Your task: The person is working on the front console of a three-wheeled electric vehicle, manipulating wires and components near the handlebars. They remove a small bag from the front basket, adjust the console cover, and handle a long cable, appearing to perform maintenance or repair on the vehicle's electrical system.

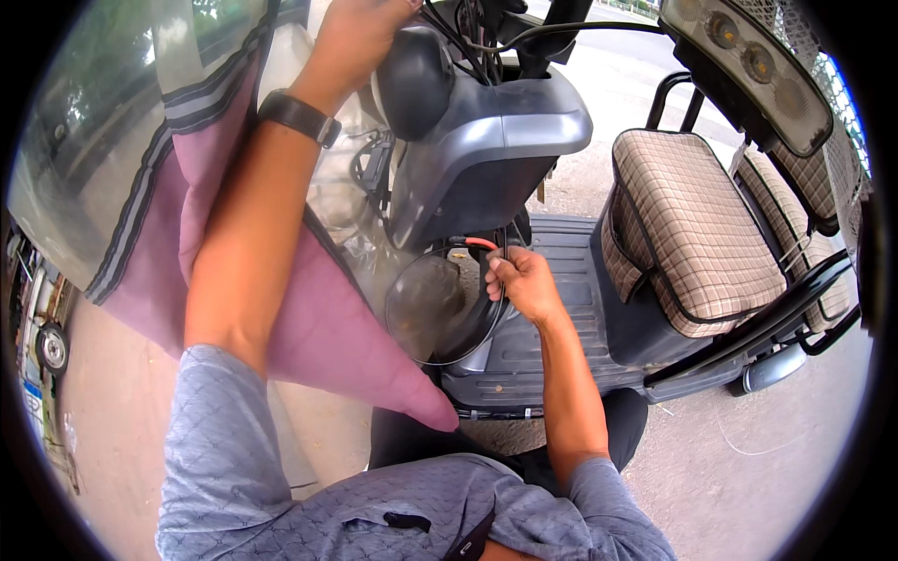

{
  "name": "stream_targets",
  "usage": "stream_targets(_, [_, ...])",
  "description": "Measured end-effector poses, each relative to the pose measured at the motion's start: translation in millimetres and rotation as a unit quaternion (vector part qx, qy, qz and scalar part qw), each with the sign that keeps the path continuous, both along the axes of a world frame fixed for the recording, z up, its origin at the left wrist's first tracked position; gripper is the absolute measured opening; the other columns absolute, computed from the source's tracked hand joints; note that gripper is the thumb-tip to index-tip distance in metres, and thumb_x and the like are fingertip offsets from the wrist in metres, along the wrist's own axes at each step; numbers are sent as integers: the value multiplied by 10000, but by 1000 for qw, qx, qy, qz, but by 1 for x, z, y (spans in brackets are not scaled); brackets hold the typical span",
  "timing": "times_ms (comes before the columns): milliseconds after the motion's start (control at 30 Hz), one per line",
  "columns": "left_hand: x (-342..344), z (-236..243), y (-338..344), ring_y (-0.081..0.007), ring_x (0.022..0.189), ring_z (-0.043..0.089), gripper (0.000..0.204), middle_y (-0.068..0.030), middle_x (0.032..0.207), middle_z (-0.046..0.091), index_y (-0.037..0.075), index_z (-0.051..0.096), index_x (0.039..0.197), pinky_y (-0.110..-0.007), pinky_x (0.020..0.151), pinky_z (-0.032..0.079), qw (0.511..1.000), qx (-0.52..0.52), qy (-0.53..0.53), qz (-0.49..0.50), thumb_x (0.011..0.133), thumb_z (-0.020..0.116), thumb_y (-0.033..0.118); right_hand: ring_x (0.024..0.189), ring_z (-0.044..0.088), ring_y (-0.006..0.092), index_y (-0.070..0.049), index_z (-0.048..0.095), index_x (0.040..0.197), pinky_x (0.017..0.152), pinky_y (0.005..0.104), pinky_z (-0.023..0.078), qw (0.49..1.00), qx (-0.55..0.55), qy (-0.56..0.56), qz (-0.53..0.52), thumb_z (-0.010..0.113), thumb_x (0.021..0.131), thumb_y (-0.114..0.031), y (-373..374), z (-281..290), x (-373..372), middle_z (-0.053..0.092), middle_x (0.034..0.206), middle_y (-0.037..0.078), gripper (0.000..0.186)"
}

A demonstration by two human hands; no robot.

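My right hand is closed in a pinch on a thin black cable that hangs below the vehicle's grey front column. A short red wire shows just above my fingers. Beside that hand is a round, dark, glossy shape with a thin rim; I cannot tell what it is. My left hand is raised at the upper edge, its fingers curled by a black rounded housing and a bundle of black cables. What it holds, if anything, is hidden.
A pink cover with a clear plastic window hangs across my left arm. On the right stands a plaid seat above the ribbed dark floorboard. A lamp panel juts in at the upper right. A black rail runs beside the seat.
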State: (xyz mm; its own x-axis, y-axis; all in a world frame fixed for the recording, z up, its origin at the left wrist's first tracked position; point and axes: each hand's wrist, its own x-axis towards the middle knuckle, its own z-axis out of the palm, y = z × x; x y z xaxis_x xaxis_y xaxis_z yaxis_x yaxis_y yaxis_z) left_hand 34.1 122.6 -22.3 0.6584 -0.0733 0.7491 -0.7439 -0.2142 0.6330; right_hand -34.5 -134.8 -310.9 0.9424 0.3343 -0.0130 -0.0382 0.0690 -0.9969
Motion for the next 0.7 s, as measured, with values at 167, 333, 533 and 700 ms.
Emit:
stream_targets(167, [6, 10, 0, -136, 818, 623, 128, -43, 902, 652, 30, 644, 984, -295, 773, 531, 991, -125, -14, -53, 1038, 617, 143, 530, 561, 114, 24, 642, 937, 471, 273, 470, 999, 2, -11, -49, 558, 1044, -115, 10, 23, 4, 622, 704, 47, 195])
stream_targets(333, [19, 23, 0, -170, 785, 626, 148, -53, 870, 624, 45, 608, 939, -336, 763, 559, 967, -239, -17, -88, 1042, 608, 152, 554, 601, 129, 31, 669, 1017, 506, 265, 487, 999, 40, -16, -30, 595, 1029, -120, 14, 22, 18, 649, 737, 55, 168])
stream_targets(533, [30, 19, -1, -168, 789, 627, 148, -52, 868, 626, 55, 613, 934, -341, 765, 559, 958, -280, -21, -51, 1046, 594, 150, 543, 602, 148, 34, 676, 1008, 492, 287, 475, 998, 30, 44, -25, 567, 1051, -143, -6, 0, -26, 633, 716, 55, 212])
stream_targets(700, [39, 52, 31, -153, 788, 616, 117, -31, 852, 609, 78, 618, 940, -330, 788, 559, 916, -350, -133, -146, 1037, 578, 131, 502, 531, 133, 19, 681, 962, 467, 292, 471, 995, 85, 8, -50, 564, 1066, -181, 22, 29, 10, 607, 700, 44, 254])
